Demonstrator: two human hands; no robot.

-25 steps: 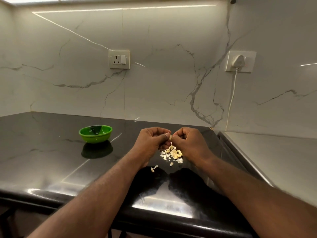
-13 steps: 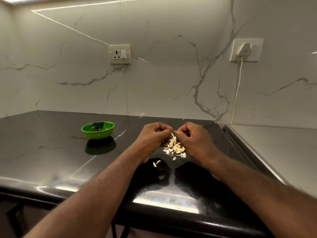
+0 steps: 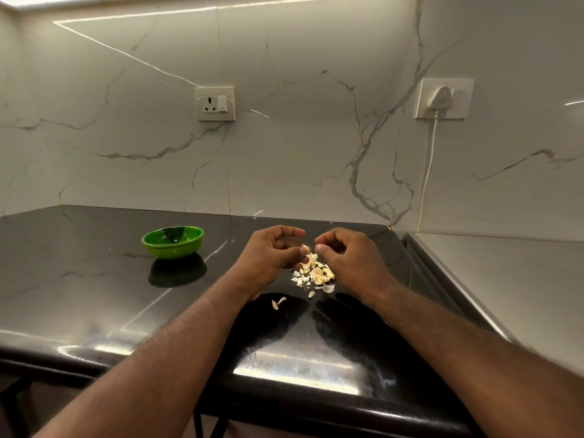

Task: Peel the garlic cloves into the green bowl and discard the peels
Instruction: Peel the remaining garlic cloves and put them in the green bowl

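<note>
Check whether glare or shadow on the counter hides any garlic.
Head view: strip-light glare streaks the counter along its front, clear of the garlic pile; dark reflections of the left hand and right hand lie nearer; wide-angle lens bows the walls.

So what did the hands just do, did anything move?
The hands pulled apart: a second ago they met on one garlic clove, now a gap shows between them. The left hand keeps that clove at its fingertips; whether the right hand holds anything is unclear. The green bowl, the pile of peels and two stray bits stayed put.
</note>
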